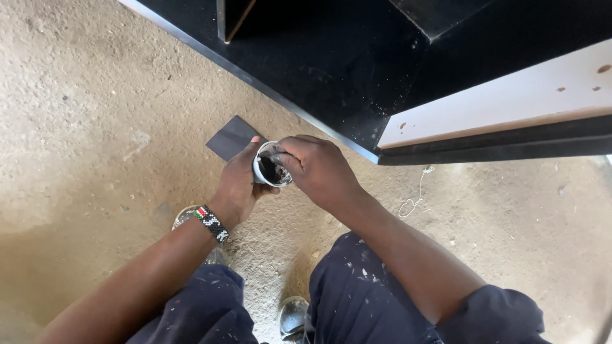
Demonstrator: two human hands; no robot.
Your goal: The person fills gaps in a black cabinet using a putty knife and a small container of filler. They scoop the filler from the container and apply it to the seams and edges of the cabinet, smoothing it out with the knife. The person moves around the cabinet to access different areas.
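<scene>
Cup (264,171) of dark paste sits gripped in my left hand (239,188); my right hand (319,167) dips curled fingers in, scooping; next, lift out slowly.

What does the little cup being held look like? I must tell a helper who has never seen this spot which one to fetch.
Start at the big black cabinet lying on the sandy floor. Just in front of its edge, the left hand grips a small white cup while the right hand dips fingers inside. Its dark, pasty contents set it apart.
</scene>
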